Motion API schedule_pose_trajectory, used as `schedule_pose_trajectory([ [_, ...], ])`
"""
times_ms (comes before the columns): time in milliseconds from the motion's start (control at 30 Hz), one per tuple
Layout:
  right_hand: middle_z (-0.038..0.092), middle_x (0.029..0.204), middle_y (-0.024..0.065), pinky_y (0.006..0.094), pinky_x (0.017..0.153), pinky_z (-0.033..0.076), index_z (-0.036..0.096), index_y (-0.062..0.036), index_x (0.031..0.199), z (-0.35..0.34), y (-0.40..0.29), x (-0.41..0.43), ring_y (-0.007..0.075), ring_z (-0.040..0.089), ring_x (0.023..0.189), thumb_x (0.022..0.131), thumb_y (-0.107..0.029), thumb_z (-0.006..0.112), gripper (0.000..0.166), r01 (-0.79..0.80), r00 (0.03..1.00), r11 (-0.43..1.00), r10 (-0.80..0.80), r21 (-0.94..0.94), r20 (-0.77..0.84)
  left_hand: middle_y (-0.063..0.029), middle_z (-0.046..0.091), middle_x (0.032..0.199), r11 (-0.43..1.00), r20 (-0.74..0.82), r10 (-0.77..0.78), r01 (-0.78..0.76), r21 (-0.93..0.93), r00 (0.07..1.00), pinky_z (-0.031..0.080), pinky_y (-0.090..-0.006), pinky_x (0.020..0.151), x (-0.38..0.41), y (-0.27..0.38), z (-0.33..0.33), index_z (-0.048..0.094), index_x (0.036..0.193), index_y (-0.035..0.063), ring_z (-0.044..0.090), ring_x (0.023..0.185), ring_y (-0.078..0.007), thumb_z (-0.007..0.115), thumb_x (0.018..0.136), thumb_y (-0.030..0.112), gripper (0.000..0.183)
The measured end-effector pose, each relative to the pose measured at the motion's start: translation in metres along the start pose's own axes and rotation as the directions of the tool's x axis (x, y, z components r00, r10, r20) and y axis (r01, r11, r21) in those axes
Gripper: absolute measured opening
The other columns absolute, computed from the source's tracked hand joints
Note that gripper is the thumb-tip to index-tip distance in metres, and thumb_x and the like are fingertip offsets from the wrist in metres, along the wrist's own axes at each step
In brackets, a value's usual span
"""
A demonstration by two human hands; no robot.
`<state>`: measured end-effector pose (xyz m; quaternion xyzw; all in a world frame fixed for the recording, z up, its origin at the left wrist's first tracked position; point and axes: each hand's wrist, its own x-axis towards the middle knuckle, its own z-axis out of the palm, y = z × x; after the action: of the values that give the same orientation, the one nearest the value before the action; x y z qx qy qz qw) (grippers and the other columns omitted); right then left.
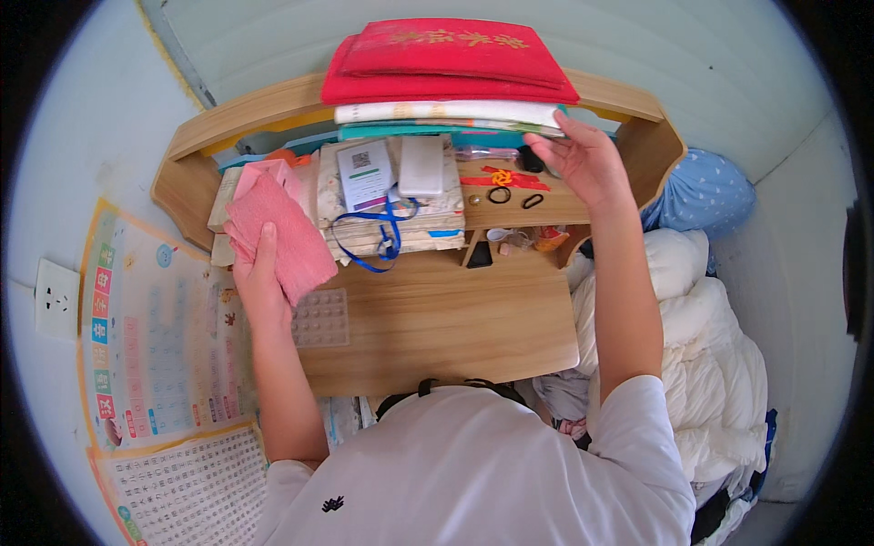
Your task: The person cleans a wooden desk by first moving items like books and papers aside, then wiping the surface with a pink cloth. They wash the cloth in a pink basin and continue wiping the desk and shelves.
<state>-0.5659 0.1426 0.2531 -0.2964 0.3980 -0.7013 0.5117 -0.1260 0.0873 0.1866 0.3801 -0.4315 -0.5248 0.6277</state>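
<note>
My left hand (pixel 263 283) is closed around a folded pink towel (pixel 283 239), thumb on top, in front of a pink box (pixel 273 174) at the desk's left side. My right hand (pixel 580 157) is raised at the right end of a stack on the top shelf, fingers apart. Its fingertips reach the corner of a white book (pixel 444 111); whether they press on it is hard to tell. Below that book is a teal folder (pixel 362 131). Red certificate covers (pixel 444 58) with gold characters lie on top of the stack.
Piled books (pixel 423 232) carry a printed card (pixel 365 174), a white power bank (pixel 420 166) and a blue lanyard (pixel 389 239). Black hair ties (pixel 499 195) lie on the shelf (pixel 567 213). A clear plastic tray (pixel 321 319) is on the wooden desktop (pixel 450 314). White bedding (pixel 710 355) is heaped at right.
</note>
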Motion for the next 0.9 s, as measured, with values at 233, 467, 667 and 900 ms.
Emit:
schedule_pose_trajectory([
  [233, 0.071, 0.114, 0.0248, 0.0364, 0.086, 0.066, 0.06, 0.0095, 0.125, -0.107, -0.057, 0.001, 0.0333, 0.074, 0.105, 0.103, -0.019, 0.067, 0.036, -0.009, 0.998, 1.0, 0.01, 0.012, -0.066, -0.009, 0.062, 0.14, 0.997, 0.092, -0.029, 0.036, -0.075, 0.995, 0.054, -0.0373, 0.103, 0.009, 0.012, 0.068, 0.048, 0.15, 0.0028, 0.063, 0.125, -0.0193, 0.072, 0.101, 0.016, 0.056],
  [467, 0.072, 0.114, 0.0206, 0.0349, 0.08, 0.067, 0.06, 0.0053, 0.129, -0.16, -0.082, -0.001, 0.0299, 0.076, 0.098, 0.106, -0.018, 0.062, 0.032, -0.006, 0.999, 0.998, 0.003, -0.057, -0.055, -0.0092, 0.068, 0.131, 1.0, 0.257, 0.008, -0.007, -0.007, 0.966, 0.055, -0.036, 0.1, 0.06, 0.026, 0.124, 0.054, 0.143, 0.0001, 0.066, 0.118, -0.0181, 0.077, 0.098, 0.019, 0.053],
  [667, 0.073, 0.114, 0.0196, 0.0351, 0.08, 0.067, 0.06, 0.0051, 0.128, -0.162, -0.087, 0.0, 0.0291, 0.076, 0.095, 0.107, -0.018, 0.061, 0.031, -0.022, 0.999, 0.995, 0.018, -0.094, -0.038, -0.0117, 0.068, 0.131, 0.991, 0.545, -0.1, 0.035, 0.129, 0.832, 0.055, -0.0357, 0.099, 0.145, 0.031, 0.187, 0.064, 0.13, -0.002, 0.067, 0.117, -0.0197, 0.082, 0.093, 0.024, 0.048],
  [900, 0.074, 0.112, 0.0172, 0.0365, 0.08, 0.065, 0.061, 0.003, 0.129, -0.162, -0.088, -0.004, 0.0277, 0.076, 0.095, 0.107, -0.019, 0.061, 0.031, -0.021, 0.998, 0.993, 0.015, -0.114, -0.059, -0.0249, 0.061, 0.144, -0.083, 0.564, 0.181, -0.559, 0.825, 0.806, 0.04, -0.0494, 0.118, 0.157, 0.057, 0.221, 0.05, 0.15, -0.0032, 0.053, 0.138, -0.0419, 0.088, 0.079, 0.04, 0.092],
])
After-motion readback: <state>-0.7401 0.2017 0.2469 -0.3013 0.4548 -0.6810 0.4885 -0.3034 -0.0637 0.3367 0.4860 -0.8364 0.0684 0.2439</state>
